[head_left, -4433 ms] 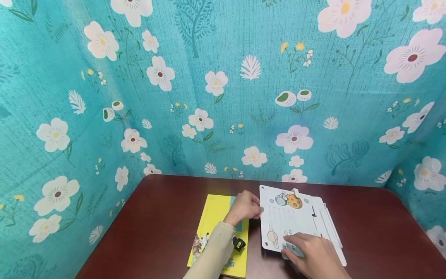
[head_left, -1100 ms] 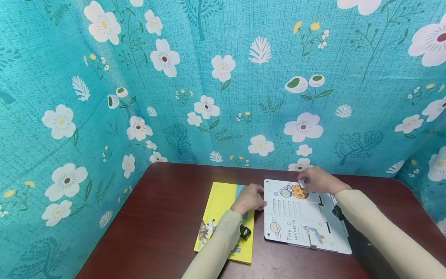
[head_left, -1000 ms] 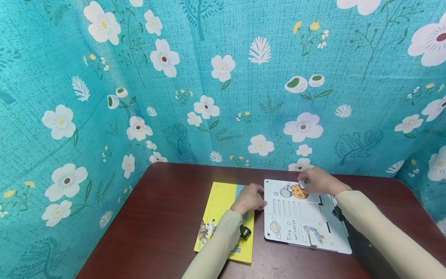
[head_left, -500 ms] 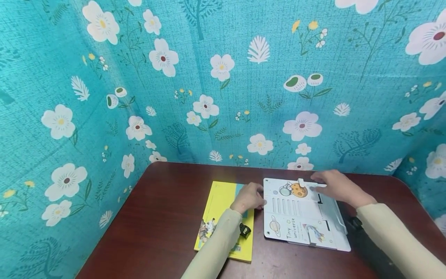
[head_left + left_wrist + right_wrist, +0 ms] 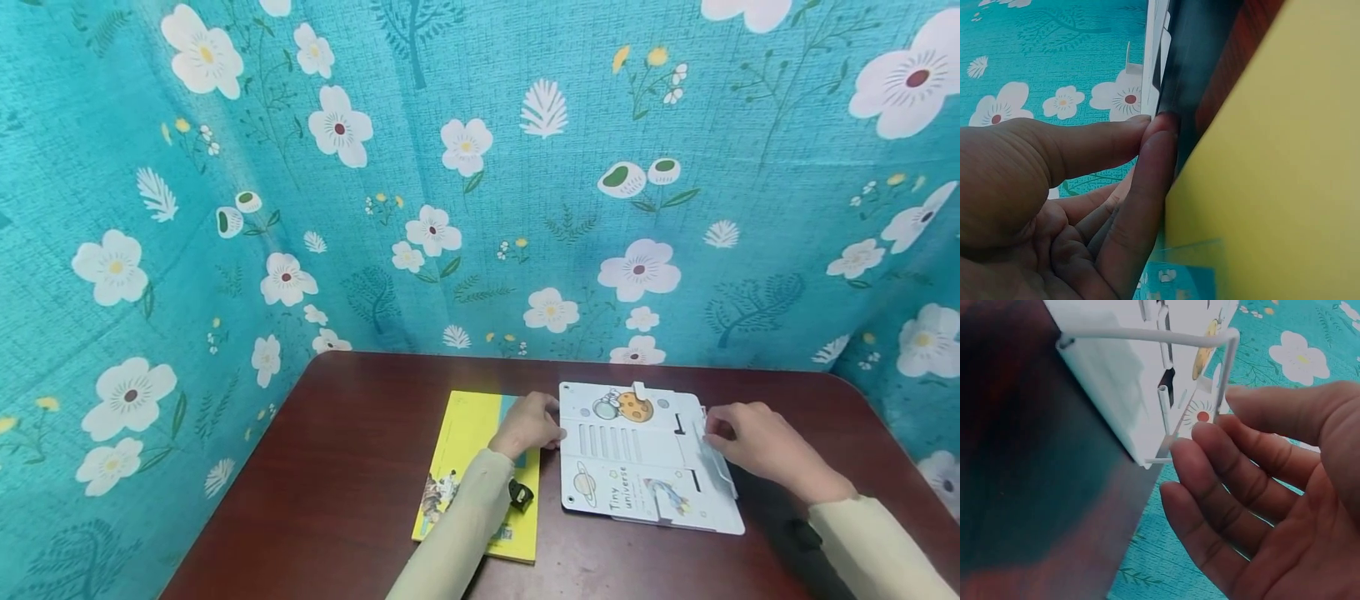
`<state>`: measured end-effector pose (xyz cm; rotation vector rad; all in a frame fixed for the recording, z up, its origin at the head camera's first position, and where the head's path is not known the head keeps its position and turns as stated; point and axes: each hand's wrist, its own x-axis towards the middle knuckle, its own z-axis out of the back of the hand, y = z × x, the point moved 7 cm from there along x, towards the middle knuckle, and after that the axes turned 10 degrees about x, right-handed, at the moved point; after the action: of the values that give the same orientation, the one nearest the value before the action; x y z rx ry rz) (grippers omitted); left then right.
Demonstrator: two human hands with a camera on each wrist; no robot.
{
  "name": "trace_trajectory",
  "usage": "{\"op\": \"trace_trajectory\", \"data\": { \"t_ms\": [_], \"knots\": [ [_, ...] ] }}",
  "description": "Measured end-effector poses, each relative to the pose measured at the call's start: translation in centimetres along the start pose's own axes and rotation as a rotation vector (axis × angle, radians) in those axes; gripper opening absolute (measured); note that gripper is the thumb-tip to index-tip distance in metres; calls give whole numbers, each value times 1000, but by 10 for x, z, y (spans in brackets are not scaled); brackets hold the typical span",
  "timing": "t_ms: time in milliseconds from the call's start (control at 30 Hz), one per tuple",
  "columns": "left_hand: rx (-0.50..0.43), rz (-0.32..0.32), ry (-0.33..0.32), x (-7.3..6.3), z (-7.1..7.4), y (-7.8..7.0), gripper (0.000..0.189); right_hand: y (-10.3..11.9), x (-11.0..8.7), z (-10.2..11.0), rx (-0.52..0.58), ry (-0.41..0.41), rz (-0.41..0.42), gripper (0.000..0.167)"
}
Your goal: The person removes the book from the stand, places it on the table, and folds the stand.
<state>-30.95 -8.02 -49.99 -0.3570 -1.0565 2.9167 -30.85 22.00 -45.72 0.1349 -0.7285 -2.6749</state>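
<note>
A white book stand (image 5: 626,454) with space drawings and the words "Tiny universe" lies on the table, right of centre. My left hand (image 5: 527,423) pinches its left edge between thumb and fingers (image 5: 1154,156), over the yellow book. At the stand's right side is my right hand (image 5: 765,442), palm toward the stand. In the right wrist view its thumb and index fingertip (image 5: 1210,434) pinch one side of the stand's white wire leg (image 5: 1147,335), which is swung out from the panel. Two white page clips stick up, an upper clip (image 5: 639,391) and a lower clip (image 5: 662,505).
A yellow book (image 5: 457,450) lies left of the stand, partly under the left forearm. The dark red-brown table (image 5: 352,467) meets a teal flowered cloth (image 5: 480,208) at its back and sides.
My right hand has let go of the upper page clip, which stands raised, and moved right and down to the wire leg. The left hand keeps its pinch on the stand's left edge.
</note>
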Motion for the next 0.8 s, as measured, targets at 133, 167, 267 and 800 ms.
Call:
{"op": "trace_trajectory", "data": {
  "t_ms": [133, 167, 267, 800],
  "knots": [
    [0, -3, -6, -1, 1, 1, 46, -1, 1, -4, 10, -15, -17, 4],
    [1, -6, -7, -1, 1, 1, 45, -1, 2, -6, 13, -10, -24, 3],
    [2, -6, -3, -1, 1, 1, 45, -1, 5, -13, 7, 23, -30, 5],
    [-19, 0, -1, 0, 0, 1, 44, -2, 15, -40, -8, 109, -77, 15]
  ]
}}
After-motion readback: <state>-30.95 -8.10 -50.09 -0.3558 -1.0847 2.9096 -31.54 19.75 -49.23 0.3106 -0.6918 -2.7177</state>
